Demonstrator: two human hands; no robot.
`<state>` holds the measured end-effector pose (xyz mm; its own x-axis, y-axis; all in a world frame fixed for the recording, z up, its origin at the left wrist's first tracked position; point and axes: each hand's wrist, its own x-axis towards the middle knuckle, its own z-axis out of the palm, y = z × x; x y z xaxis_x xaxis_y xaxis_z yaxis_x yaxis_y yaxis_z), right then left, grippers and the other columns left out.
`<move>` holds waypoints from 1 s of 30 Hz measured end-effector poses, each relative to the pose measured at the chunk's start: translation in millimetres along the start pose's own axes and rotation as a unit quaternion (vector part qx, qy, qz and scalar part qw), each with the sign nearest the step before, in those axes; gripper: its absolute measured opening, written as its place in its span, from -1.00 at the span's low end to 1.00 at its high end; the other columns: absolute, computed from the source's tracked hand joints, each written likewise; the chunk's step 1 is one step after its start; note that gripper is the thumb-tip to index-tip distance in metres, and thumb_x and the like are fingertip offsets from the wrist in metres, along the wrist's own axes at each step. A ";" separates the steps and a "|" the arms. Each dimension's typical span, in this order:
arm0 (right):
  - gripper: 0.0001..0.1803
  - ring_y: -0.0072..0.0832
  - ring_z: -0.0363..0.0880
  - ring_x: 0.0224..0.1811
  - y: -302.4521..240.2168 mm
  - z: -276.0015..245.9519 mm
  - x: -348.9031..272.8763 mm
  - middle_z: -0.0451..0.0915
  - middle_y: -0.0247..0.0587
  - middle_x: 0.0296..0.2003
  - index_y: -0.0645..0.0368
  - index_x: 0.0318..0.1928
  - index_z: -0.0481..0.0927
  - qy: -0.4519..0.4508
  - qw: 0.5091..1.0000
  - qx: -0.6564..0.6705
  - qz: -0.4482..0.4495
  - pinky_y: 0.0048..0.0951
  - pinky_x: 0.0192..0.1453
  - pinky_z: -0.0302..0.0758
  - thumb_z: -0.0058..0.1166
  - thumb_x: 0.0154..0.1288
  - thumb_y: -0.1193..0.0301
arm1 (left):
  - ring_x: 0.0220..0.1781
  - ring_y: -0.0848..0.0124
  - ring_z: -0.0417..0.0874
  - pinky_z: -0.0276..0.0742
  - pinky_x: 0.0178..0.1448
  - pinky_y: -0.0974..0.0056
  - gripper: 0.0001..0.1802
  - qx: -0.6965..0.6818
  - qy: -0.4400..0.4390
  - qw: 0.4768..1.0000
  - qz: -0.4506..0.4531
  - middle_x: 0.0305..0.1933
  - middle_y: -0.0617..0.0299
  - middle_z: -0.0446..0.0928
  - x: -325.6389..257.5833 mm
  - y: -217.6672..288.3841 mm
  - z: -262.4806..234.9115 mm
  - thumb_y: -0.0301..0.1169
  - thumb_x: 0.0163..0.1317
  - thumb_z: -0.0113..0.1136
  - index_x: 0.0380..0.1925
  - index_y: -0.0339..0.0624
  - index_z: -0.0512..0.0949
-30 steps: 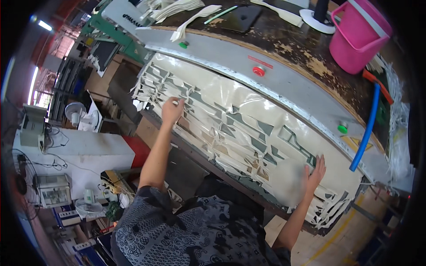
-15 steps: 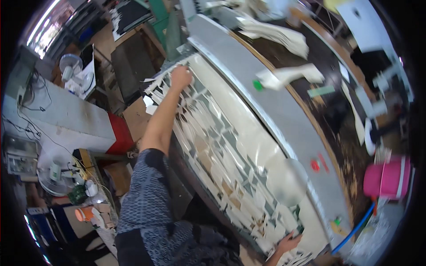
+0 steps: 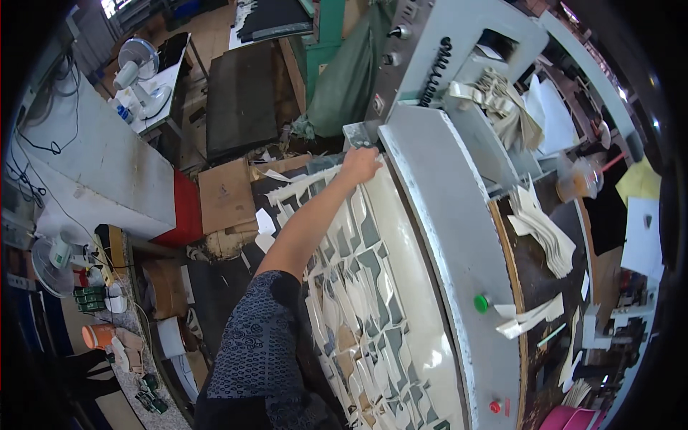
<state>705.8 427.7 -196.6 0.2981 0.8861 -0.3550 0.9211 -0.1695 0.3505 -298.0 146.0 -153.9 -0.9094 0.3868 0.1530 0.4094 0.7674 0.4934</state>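
My left arm stretches out to the far end of a long, glossy cream sheet (image 3: pixel 405 236). There my left hand (image 3: pixel 361 165) is closed, its fingers curled down at the sheet's far edge beside the machine's grey beam. Rows of cut-out openings run along the sheet's left part, and greenish-grey surface shows through them. Loose-looking cream strips (image 3: pixel 351 301) hang together in a tangle between the openings. The right part of the sheet is whole and smooth. My right hand is out of the picture.
A grey machine beam (image 3: pixel 448 208) with a green button (image 3: pixel 481 303) and a red button (image 3: pixel 495 407) runs along the sheet's right side. Cream cut pieces (image 3: pixel 541 229) lie on the dark table beyond. At left are a white pillar (image 3: pixel 107 143) and a cardboard box (image 3: pixel 223 195).
The view has swung, bringing the machine's control panel in. My left hand has shifted to the sheet's far corner. My right hand, earlier at the near end, has left the picture.
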 end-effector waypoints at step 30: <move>-0.33 0.06 0.71 0.10 34.7 -30.0 1.4 0.79 0.06 -0.07 0.24 0.13 0.74 0.269 0.936 0.196 -0.117 -0.10 0.30 0.57 0.50 0.16 0.00 | -0.11 0.32 0.51 0.50 0.00 0.21 -0.59 -0.160 0.013 0.969 0.189 -0.10 0.13 0.54 -269.7 161.2 33.9 -0.30 0.42 0.40 0.16 -0.28 0.62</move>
<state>730.6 435.9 -158.9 0.0050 0.9899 0.1416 0.9979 0.0043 -0.0653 15.8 182.8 -144.6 -0.7023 0.5924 0.3948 0.6737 0.3738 0.6375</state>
